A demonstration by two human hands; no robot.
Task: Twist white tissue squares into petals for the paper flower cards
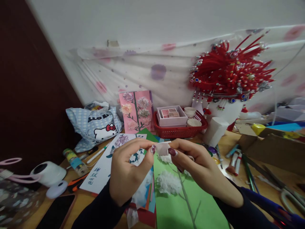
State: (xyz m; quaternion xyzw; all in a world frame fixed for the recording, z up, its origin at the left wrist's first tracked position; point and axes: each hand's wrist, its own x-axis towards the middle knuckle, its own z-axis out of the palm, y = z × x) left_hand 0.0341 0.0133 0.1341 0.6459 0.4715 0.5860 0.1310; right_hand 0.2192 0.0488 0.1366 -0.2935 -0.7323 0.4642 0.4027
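A small folded piece of white tissue paper is stretched between my two hands, above the far part of a green sheet. My left hand pinches its left end between thumb and forefinger. The right end is gripped the same way by my right hand. Below lies the green sheet, bearing a drawn dark stem and a crumpled white paper flower. More white paper petals show just under the held piece, partly hidden by my fingers.
At the left lie a drawing, glue bottle and phone. Behind stand a checked bag, pink flower picture and red basket. A paper roll, markers, scissors and red beaded headdress occupy the right.
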